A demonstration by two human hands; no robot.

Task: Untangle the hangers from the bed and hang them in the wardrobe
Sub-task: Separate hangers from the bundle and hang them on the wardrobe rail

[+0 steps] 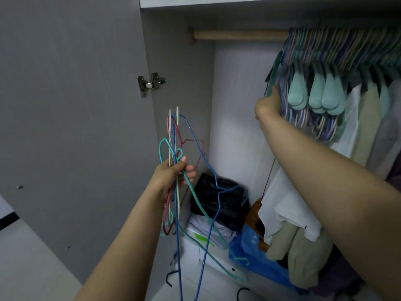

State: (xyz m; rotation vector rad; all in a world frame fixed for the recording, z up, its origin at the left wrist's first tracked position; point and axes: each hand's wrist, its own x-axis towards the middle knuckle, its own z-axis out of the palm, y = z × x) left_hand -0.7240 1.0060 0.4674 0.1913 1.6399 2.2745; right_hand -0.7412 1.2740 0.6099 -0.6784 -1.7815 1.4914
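Hangers point(184, 181) gripped outside wardrobe point(180, 51), whose rod point(238, 35) holds more hangers.

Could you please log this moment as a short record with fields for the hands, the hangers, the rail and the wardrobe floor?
left hand: the left hand grips a bundle of wire hangers, hooks pointing down
right hand: the right hand reaches up to the hung hangers; grip hidden
rail: the wooden rail is bare at its left end, crowded on the right
clothes: hanging clothes hang under the crowded part
floor: a black bag and a blue bag
door: the wardrobe door is open
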